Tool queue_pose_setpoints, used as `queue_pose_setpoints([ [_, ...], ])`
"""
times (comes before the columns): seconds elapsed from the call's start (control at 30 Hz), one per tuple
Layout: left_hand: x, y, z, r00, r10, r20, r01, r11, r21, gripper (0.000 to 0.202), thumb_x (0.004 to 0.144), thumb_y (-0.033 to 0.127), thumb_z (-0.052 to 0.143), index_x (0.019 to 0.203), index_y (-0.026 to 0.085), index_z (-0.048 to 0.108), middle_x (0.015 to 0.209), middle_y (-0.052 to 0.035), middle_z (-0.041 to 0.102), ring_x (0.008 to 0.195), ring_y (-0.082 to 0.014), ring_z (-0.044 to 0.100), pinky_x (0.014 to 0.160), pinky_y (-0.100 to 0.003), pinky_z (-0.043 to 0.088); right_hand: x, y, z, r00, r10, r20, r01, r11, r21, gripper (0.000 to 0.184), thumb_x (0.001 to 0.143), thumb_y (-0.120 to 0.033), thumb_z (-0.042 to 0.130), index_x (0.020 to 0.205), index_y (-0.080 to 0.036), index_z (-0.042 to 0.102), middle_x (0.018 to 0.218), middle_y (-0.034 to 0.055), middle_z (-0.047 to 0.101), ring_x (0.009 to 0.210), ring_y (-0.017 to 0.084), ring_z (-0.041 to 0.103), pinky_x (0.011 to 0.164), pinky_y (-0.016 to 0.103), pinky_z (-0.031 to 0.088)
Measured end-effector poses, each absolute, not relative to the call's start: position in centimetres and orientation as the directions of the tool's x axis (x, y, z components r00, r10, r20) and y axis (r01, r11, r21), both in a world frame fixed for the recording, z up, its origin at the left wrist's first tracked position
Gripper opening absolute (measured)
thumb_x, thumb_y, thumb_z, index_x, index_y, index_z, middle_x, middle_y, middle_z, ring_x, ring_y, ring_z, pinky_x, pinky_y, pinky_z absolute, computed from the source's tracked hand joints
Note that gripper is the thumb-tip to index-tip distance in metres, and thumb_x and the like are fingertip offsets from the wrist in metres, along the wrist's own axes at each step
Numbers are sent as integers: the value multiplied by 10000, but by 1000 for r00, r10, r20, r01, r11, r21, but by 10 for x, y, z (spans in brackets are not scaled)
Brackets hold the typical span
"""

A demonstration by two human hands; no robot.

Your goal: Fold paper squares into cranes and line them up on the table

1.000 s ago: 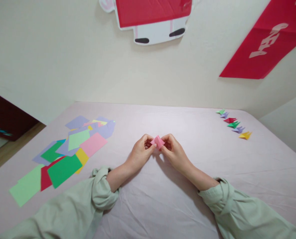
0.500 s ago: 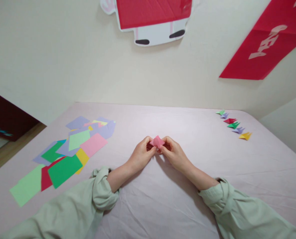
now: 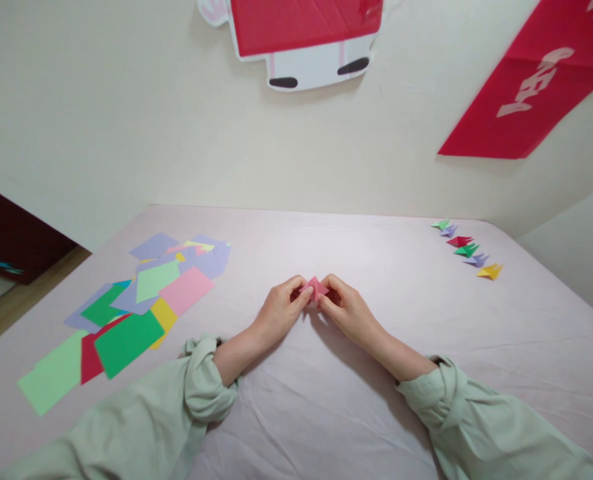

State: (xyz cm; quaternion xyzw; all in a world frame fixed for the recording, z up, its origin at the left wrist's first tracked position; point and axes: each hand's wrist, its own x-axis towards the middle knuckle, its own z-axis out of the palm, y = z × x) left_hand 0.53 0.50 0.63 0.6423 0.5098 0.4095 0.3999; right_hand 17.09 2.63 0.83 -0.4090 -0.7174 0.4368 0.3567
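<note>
A small folded pink paper piece (image 3: 315,287) is pinched between both hands just above the pale pink cloth-covered table (image 3: 356,413). My left hand (image 3: 279,311) grips its left side with curled fingers. My right hand (image 3: 347,308) grips its right side the same way, and the two hands' fingertips almost touch. The paper stands up as a small peak between the thumbs. Both forearms in light green sleeves rest on the table.
Several flat coloured paper sheets (image 3: 126,303) lie spread at the left of the table. A row of small folded paper pieces (image 3: 468,250) lies at the far right. Red banners (image 3: 526,87) hang on the wall behind.
The pink paper has been pressed narrower between the fingers, and both hands have sunk slightly toward the table.
</note>
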Motion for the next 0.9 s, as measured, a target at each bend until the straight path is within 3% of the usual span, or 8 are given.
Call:
queue_pose_setpoints([
  [0.1, 4, 6, 9, 157, 969, 193, 419, -242, 875, 249, 942, 311, 482, 764, 176, 592, 753, 4, 574, 726, -137, 513, 681, -243, 392, 170, 24, 11, -416, 892, 177, 313, 323, -893, 82, 847, -189, 505, 767, -205, 517, 709, -22, 525, 652, 139, 464, 599, 260, 360],
  [0.27, 3, 4, 11, 186, 949, 255, 516, -315, 797, 252, 938, 260, 500, 706, 176, 550, 745, 0, 544, 734, -141, 504, 682, -255, 370, 171, 23, 12, -433, 887, 160, 278, 300, -912, 113, 908, -283, 507, 841, -201, 545, 759, -5, 571, 664, 145, 503, 615, 272, 392],
  [0.53, 6, 3, 16, 230, 953, 196, 475, -286, 832, 302, 970, 268, 411, 712, 183, 543, 761, -16, 562, 743, -153, 521, 701, -267, 393, 174, 25, 8, -421, 894, 156, 288, 294, -911, 110, 900, -273, 523, 809, -211, 518, 706, -27, 529, 630, 138, 483, 582, 261, 377],
  [0.7, 6, 2, 16, 253, 947, 196, 470, -297, 831, 329, 978, 360, 422, 746, 184, 577, 788, -25, 588, 777, -162, 540, 726, -272, 409, 174, 25, 9, -408, 898, 166, 307, 306, -901, 127, 893, -270, 536, 785, -213, 507, 688, -33, 512, 611, 133, 466, 566, 260, 363],
  [0.9, 4, 5, 13, 234, 949, 214, 446, -300, 843, 333, 978, 347, 435, 741, 180, 599, 772, -20, 599, 770, -152, 551, 731, -256, 413, 174, 27, 9, -433, 891, 138, 198, 243, -950, 194, 920, -348, 523, 798, -199, 549, 745, -3, 583, 673, 141, 528, 629, 270, 423],
])
